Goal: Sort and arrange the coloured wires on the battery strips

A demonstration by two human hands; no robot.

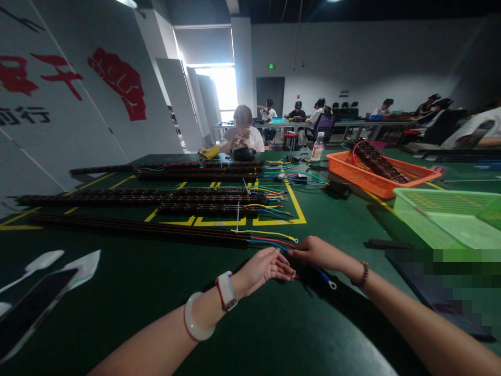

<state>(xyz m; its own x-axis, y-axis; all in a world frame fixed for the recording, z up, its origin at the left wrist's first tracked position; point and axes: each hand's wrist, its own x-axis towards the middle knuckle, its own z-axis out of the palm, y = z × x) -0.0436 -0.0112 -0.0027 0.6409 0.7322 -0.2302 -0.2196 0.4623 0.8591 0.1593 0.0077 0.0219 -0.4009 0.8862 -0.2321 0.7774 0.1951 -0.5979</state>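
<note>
below frame centre, the right hand [313, 251] clamps its fingers on a thin blue plastic-coated wire [274, 244]; the left hand [263, 270] has fingers apart. light pressure should prevent kinks.

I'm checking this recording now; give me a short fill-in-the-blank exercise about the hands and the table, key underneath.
1. Between the white bangle and the left hand sits a ____.
2. The ring terminal on the near side of the right hand tips a ____ wire.
3. The basket with a dark cable bundle in it is ____.
4. The tape lines on the green table are ____.

Missing words: watch; blue; orange; yellow.
</note>
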